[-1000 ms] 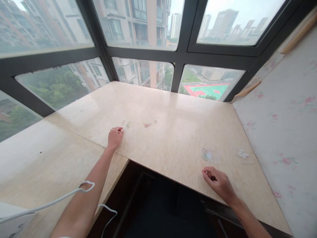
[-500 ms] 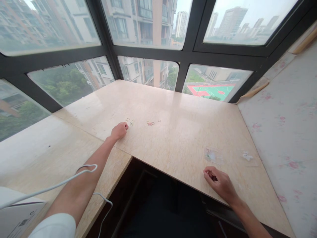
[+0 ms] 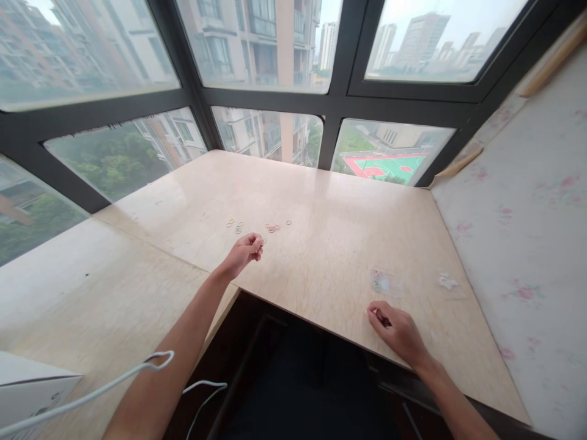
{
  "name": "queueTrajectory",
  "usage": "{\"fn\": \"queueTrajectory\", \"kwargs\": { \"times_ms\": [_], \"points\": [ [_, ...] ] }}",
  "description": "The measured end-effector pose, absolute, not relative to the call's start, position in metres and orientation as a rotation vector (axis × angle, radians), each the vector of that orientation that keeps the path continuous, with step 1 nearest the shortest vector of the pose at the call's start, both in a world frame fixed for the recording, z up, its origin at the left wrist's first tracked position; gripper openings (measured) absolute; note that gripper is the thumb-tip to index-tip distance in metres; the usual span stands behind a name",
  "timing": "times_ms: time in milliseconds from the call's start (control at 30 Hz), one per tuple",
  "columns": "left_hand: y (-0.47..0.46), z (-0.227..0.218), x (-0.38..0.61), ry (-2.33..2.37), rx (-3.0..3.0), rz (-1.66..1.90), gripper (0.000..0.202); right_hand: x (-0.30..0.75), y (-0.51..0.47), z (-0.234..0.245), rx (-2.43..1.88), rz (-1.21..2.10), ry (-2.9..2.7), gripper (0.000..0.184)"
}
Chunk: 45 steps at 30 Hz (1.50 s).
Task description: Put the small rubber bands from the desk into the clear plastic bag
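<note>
Fingers of my left hand (image 3: 245,250) curl together above the tabletop (image 3: 321,244), just short of the scattered small rings (image 3: 257,227); my right hand (image 3: 397,330) rests loosely closed near a clear bag (image 3: 385,282); whether either grips anything, I cannot tell.

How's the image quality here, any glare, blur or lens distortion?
Head view: soft daylight from the windows, with a pale sheen on the tabletop near the glass and faint shadows. Wide-angle bending curves the window frames. The small rings are too tiny to resolve; left hand and right hand look fairly sharp.
</note>
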<state>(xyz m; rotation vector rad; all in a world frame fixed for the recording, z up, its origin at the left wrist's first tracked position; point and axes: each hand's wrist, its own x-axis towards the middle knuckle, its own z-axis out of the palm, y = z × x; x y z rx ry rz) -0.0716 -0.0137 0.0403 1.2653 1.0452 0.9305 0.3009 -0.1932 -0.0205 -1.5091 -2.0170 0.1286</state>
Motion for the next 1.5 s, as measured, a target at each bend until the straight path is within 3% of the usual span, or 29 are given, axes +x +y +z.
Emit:
{"fn": "queueTrajectory", "kwargs": {
  "times_ms": [267,467,633,767,967,1500],
  "points": [
    [-0.043,0.044,0.039,0.761,1.119,0.791,0.036,0.297,-0.193,-0.017,-1.580,0.158,-1.988,0.021],
    [-0.057,0.030,0.116,0.722,1.172,0.717,0.028,0.297,-0.192,-0.017,-1.591,0.195,-1.959,0.016],
    [-0.065,0.023,0.170,0.807,1.461,0.667,0.009,0.297,-0.192,-0.017,-1.577,0.197,-1.924,0.014],
    [-0.069,0.019,0.193,0.853,1.888,0.674,0.012,0.297,-0.192,-0.018,-1.571,0.210,-1.893,0.014],
    [-0.073,0.011,0.203,0.845,2.320,0.615,0.021,0.299,-0.192,-0.018,-1.563,0.227,-1.862,0.015],
    [-0.077,-0.001,0.108,1.088,2.094,0.826,0.011,0.298,-0.194,-0.013,-1.586,0.295,-1.817,0.016]
  ]
}}
